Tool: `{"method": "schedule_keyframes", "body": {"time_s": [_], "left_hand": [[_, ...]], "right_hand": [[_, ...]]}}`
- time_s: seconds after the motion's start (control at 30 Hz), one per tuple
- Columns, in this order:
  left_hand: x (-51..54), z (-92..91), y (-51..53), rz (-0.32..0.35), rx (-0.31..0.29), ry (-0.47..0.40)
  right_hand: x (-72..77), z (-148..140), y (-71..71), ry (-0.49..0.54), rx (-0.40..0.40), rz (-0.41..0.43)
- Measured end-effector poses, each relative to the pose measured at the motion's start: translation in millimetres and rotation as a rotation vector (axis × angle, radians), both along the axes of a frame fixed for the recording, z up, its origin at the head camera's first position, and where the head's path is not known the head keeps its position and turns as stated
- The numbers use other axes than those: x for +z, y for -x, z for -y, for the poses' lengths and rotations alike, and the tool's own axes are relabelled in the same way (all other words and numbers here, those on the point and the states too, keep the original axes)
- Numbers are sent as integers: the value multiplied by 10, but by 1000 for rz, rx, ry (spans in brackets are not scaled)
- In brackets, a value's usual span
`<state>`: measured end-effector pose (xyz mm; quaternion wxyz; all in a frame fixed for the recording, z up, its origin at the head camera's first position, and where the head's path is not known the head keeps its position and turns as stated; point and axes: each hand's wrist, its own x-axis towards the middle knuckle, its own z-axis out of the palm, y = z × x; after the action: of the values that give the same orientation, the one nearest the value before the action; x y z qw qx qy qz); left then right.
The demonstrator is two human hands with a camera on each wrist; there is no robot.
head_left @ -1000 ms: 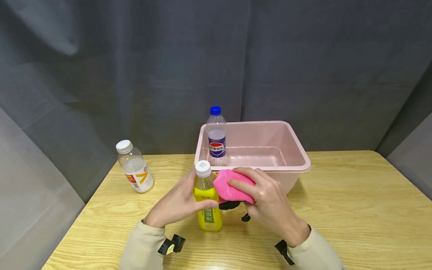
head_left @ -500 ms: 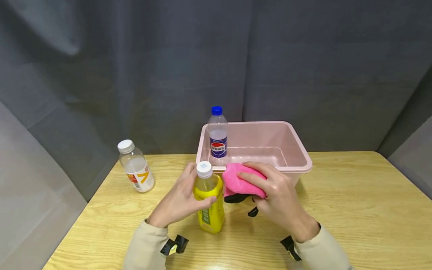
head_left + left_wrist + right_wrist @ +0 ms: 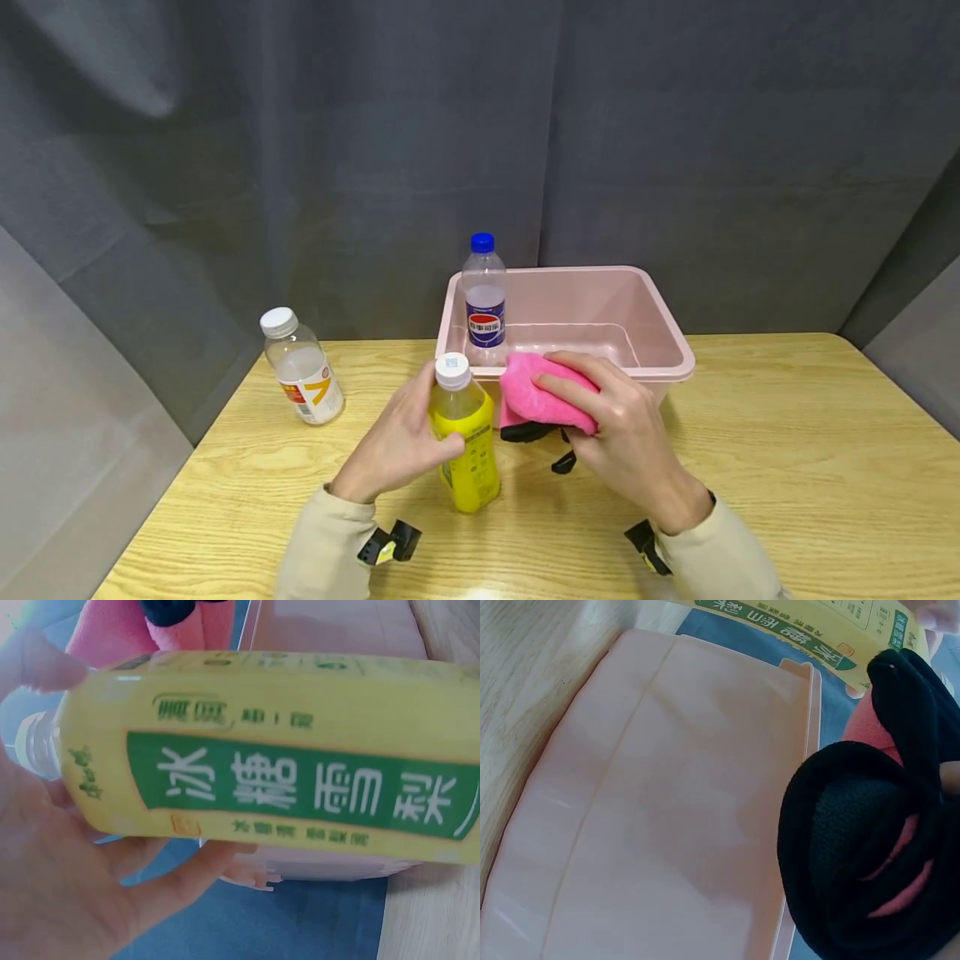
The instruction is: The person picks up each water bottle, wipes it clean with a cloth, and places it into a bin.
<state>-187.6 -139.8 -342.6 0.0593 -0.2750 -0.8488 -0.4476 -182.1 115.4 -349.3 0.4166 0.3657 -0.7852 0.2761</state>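
In the head view my left hand point(image 3: 390, 450) grips a yellow-labelled drink bottle point(image 3: 474, 462) with a white cap, thumb in front and fingers mostly hidden behind. The bottle leans slightly; whether its base touches the table I cannot tell. Its green label panel faces the left wrist camera, where the bottle point(image 3: 277, 697) lies across the view. My right hand point(image 3: 622, 433) holds a bunched pink cloth point(image 3: 547, 392), just right of the bottle and apart from it. Black fleecy parts of the cloth point(image 3: 832, 825) hang below that hand in the right wrist view.
Behind the hands stands a pink plastic basin point(image 3: 667, 367). Inside its left end is an upright clear bottle point(image 3: 485, 292) with a blue cap. Another clear bottle point(image 3: 303, 371), white-capped, stands at the left of the wooden table point(image 3: 787, 467). A dark curtain point(image 3: 675, 150) hangs behind.
The cloth in my right hand has moved right and slightly up, off the yellow-labelled bottle. That bottle has turned in my left hand, its green panel swinging left out of the head view.
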Motion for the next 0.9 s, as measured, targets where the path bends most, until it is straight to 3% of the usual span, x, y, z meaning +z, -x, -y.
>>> {"method": "schedule_keyframes", "body": {"time_s": [0.23, 0.4, 0.53, 0.63, 0.8, 0.9], "left_hand": [[-40, -45, 3, 46, 11, -50], [-60, -15, 25, 61, -24, -77], [-66, 61, 59, 126, -72, -78], [-44, 141, 73, 189, -100, -63], [2, 247, 80, 238, -149, -25], [11, 273, 89, 263, -180, -7]], "right_hand": [[-4, 7, -10, 57, 3, -4], [-7, 40, 7, 172, 55, -29], [-40, 98, 12, 221, 102, -57], [-77, 145, 1, 159, 99, -12], [-127, 179, -10, -24, 66, 82], [-136, 171, -6, -52, 66, 114]]}}
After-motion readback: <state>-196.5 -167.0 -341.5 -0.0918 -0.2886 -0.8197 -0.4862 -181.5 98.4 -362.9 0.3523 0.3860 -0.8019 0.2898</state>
